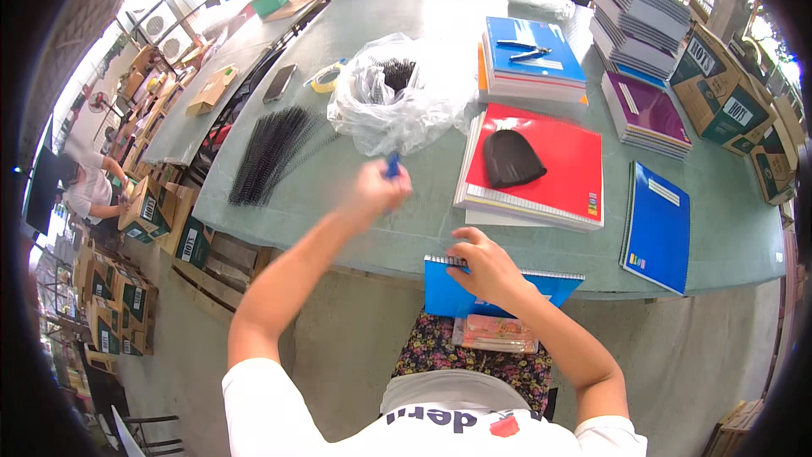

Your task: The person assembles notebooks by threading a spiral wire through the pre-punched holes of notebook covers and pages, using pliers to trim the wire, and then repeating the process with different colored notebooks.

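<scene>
A blue spiral notebook (541, 288) lies at the table's near edge, over my lap. My right hand (486, 267) is closed at its coiled edge, fingertips on the black spiral. My left hand (381, 189) is raised over the table, a little blurred, closed around a small blue thing (392, 166) whose kind I cannot make out. Left of that hand lies a bundle of loose black binding coils (269, 156). Beyond it is a clear plastic bag (372, 106) with more black coils (397, 74) inside.
A black rounded object (512, 159) sits on red notebooks (571, 173). Behind are blue notebooks (554, 34) carrying pliers (531, 54). Purple notebooks (647, 110), a blue notebook (658, 220) and boxes (719, 89) stand right. A phone (280, 83) and tape roll (326, 79) lie left.
</scene>
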